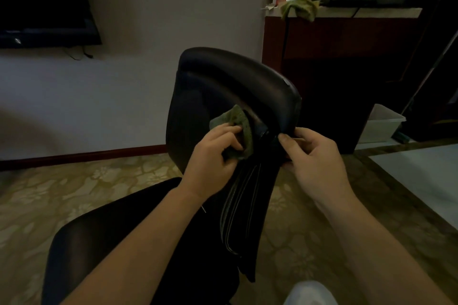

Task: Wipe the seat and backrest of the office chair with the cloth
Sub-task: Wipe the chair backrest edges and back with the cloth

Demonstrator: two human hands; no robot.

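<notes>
Patterned yellowish carpet point(49, 193) covers the floor of a dim room, meeting a pale wall point(148, 32) along a reddish baseboard point(99, 155). On that wall, at upper left, hangs a dark television point(44, 2). At upper right stands a dark wooden counter point(386, 11) with a pale top, and a second green rag point(301, 8) lies crumpled over its front edge. A white plastic bin point(383, 124) sits on the floor beside the counter's base.

The black office chair point(247, 218) stands in the middle of the head view, just in front of the person. Its seat point(111, 230) reaches toward lower left and its backrest point(235, 82) rises upright at centre. The left hand point(213, 153) has its grip closed round the green cloth point(238, 119), fingers curled, and presses the bunched cloth against the backrest's lower part. The right hand point(319, 153) is just beside it, its grip pinching the backrest's right edge between curled fingers and thumb. Both forearms are bare and reach in from the bottom of the frame.
</notes>
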